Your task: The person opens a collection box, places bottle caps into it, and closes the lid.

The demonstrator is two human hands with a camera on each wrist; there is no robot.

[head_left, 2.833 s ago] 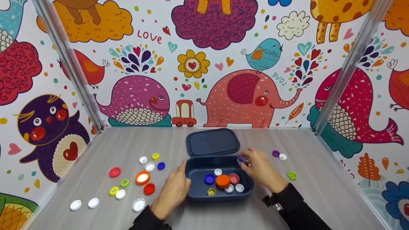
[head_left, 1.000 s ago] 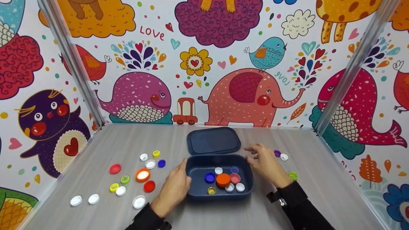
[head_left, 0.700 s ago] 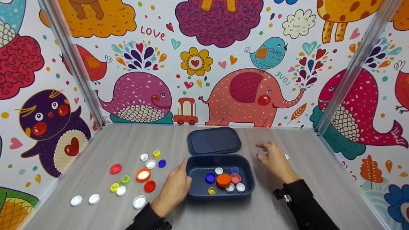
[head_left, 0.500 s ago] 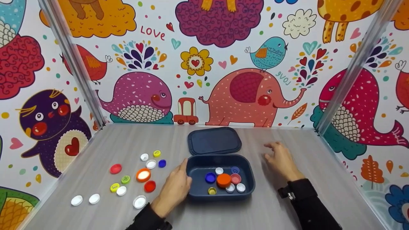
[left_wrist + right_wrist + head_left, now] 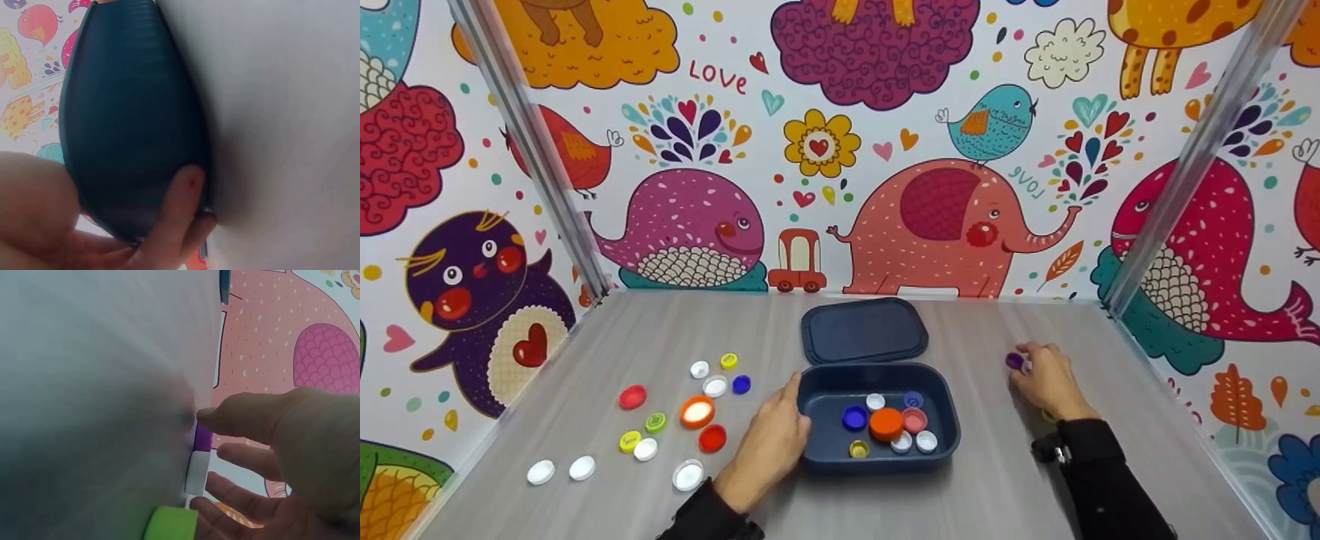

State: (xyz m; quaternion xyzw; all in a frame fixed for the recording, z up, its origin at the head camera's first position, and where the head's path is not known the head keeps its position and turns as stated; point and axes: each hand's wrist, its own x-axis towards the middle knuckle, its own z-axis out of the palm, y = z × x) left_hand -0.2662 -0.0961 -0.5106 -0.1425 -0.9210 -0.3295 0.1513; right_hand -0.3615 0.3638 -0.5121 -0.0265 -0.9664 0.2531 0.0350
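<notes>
My left hand [image 5: 769, 439] grips the left end of a dark blue plastic food box [image 5: 877, 464]; in the left wrist view a fingertip presses its outer wall. Inside the box lie several bottle caps, among them an orange cap [image 5: 886, 424] and a dark blue cap [image 5: 855, 418]. To the right, my right hand [image 5: 1051, 381] is down at a purple bottle cap [image 5: 1015, 361], thumb tip right at its edge and the other fingers spread. Beside that one is a white cap [image 5: 198, 472], mostly covered by the hand in the head view. A green cap [image 5: 171, 524] lies nearer the wrist.
Behind the box lies its dark blue lid [image 5: 864, 331]. Several loose caps are scattered on the left of the table, including a red cap [image 5: 712, 438], an orange-rimmed cap [image 5: 697, 412] and a white cap [image 5: 688, 475]. Patterned walls [image 5: 810, 67] enclose the table's back and sides.
My right hand let go of a bluish cap inside the box, then moved right across the table to the purple cap. The left hand has stayed on the box.
</notes>
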